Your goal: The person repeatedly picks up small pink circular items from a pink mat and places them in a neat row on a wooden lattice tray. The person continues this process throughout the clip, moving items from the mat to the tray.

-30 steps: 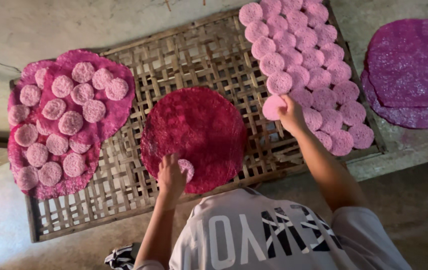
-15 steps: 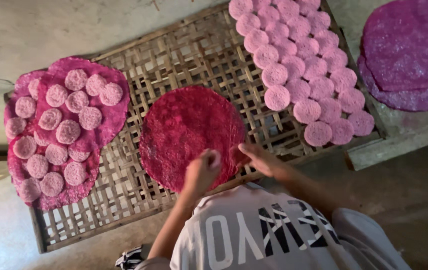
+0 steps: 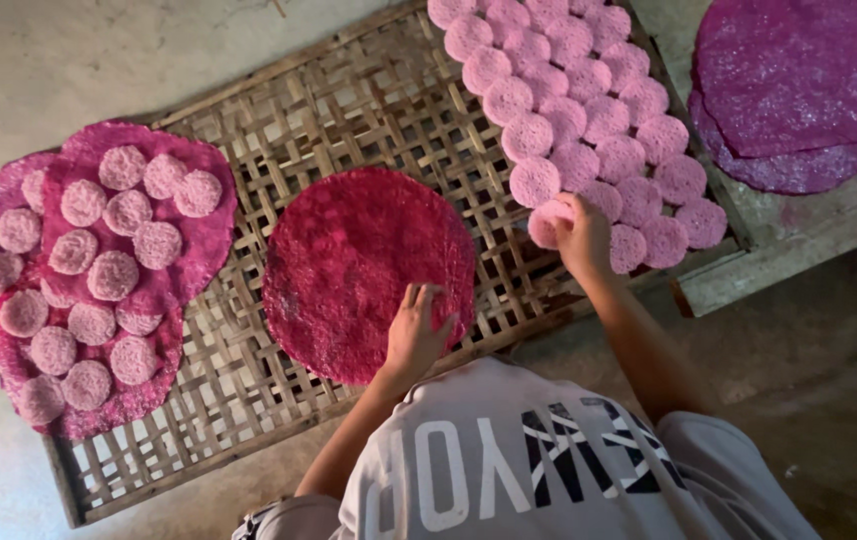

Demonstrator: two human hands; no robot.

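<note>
Reaching back out from the middle of the rack, the right hand [image 3: 581, 232] now sits at the near edge of the pale pink rounds, where half a second ago it was close beside the left hand over the red sheet. Its fingers are curled around one small pink round [image 3: 549, 222], which it grips at the lower end of the cluster of small rounds [image 3: 589, 110]; that cluster runs as a long band away from the right hand toward the far edge of the woven bamboo rack [image 3: 249, 130].

Meanwhile the left hand [image 3: 417, 330] lies flat and open, fingers spread, pressing on the near edge of the large red round sheet [image 3: 359, 265]. It grips nothing. This sheet rests flat on the rack, between the two hands and slightly beyond the left one. Being nearly circular, it has no clear long axis and points no particular way.

Well out beyond the left hand's outer side, dark pink sheets [image 3: 189, 250] overlap on the end of the rack and carry a scatter of more small pale rounds [image 3: 89, 280], laid flat and mostly just apart from each other. Past the right hand's outer side, off the rack, stacked purple sheets [image 3: 799, 90] lie on a grey ledge [image 3: 849, 220].

Below both hands, the person's grey printed shirt [image 3: 549, 470] fills the near foreground, with both bare forearms extending up from it to the rack.
</note>
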